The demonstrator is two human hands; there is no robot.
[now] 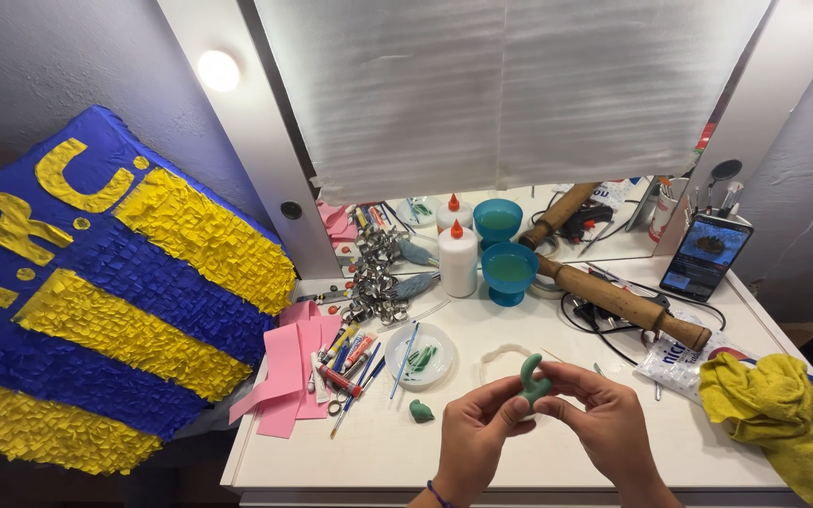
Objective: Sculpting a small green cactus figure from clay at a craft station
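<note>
My left hand point(478, 430) and my right hand point(596, 417) meet above the front of the white table point(378, 452). Together they pinch a small green clay piece point(530, 376) with a curved stem that sticks up between the fingertips. A second small green clay lump point(421, 410) lies on the table just left of my left hand. Behind it sits a white round dish point(422, 357) with green bits and a blue tool laid across it.
A blue and yellow fringed paper piece point(96, 301) leans at the left. Pink sheets point(291, 372), paint tubes and brushes point(350, 357), a glue bottle point(457, 259), a blue cup point(509, 273), a wooden rolling pin point(623, 306), a phone point(706, 256) and a yellow cloth point(775, 404) crowd the table before a covered mirror.
</note>
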